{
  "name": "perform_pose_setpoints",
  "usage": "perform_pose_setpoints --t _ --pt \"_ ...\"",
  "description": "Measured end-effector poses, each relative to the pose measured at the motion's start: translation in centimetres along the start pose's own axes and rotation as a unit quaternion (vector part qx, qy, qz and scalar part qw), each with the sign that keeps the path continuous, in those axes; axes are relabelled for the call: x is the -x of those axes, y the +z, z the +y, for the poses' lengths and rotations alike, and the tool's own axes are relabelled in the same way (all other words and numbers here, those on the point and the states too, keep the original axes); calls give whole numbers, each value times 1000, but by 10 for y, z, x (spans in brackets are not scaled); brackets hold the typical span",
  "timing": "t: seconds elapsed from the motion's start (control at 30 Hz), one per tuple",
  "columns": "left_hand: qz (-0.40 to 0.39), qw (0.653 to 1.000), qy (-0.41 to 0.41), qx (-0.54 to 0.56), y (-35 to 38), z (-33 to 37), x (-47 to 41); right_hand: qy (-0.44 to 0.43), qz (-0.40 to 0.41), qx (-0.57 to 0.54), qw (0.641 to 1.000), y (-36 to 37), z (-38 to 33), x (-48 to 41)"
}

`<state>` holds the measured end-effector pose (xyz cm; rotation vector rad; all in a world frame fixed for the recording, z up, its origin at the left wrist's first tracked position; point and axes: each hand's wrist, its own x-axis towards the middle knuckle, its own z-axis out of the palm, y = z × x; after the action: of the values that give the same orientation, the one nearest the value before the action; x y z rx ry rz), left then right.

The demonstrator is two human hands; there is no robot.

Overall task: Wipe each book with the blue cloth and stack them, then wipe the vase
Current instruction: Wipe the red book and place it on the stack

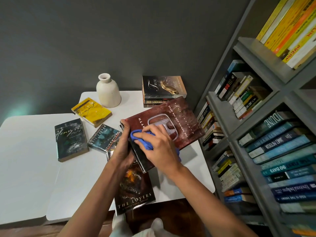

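Note:
A large reddish-brown hardcover (179, 120) is tilted above the white table (30, 151), and my left hand (122, 147) grips its spine edge. My right hand (157, 144) presses the bunched blue cloth (142, 140) against the near part of its cover. A stack of three books topped by "Fuse" (162, 87) stands at the back right. The cream vase (107, 91) stands upright at the back. Loose on the table lie the yellow "Tempest" (91, 111), "Henry VI" (71, 139), "Neverwhere" (105, 137) and "The Lovers" (135, 190).
A grey bookshelf (248, 53) packed with books rises close on the right, next to the table's edge. A dark grey wall stands behind the table. "The Lovers" overhangs the table's near edge above a wooden floor.

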<state>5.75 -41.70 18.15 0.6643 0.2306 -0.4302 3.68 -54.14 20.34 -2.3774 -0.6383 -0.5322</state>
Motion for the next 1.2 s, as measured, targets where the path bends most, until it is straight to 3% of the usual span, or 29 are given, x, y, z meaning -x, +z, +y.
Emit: perform_pose_setpoints --t 0.23,0.4,0.5,0.57,0.67,0.77,0.93,1.0,1.2 --pt "32 999 27 -21 -2 3 -4 -78 -41 1 996 -14 14 30" --pt "19 997 71 -13 -11 8 -5 88 106 90 986 -45 76 14" --pt "12 997 74 -6 -10 7 -7 152 150 122 969 -42 72 4" --pt "23 997 76 -14 -4 6 -7 111 132 115 978 -24 42 5" --pt "23 997 71 -3 -1 5 -8 -17 51 76 996 -1 2 21" --pt "22 997 74 3 0 4 -6 -49 47 71 995 -6 10 23" --pt "53 995 78 28 -7 4 -6 127 215 120 961 -43 74 -5" --pt "70 994 75 42 -10 1 -5 171 244 117 947 -55 88 -17" --pt "59 995 75 42 -7 4 -10 81 134 116 981 -16 25 -1"
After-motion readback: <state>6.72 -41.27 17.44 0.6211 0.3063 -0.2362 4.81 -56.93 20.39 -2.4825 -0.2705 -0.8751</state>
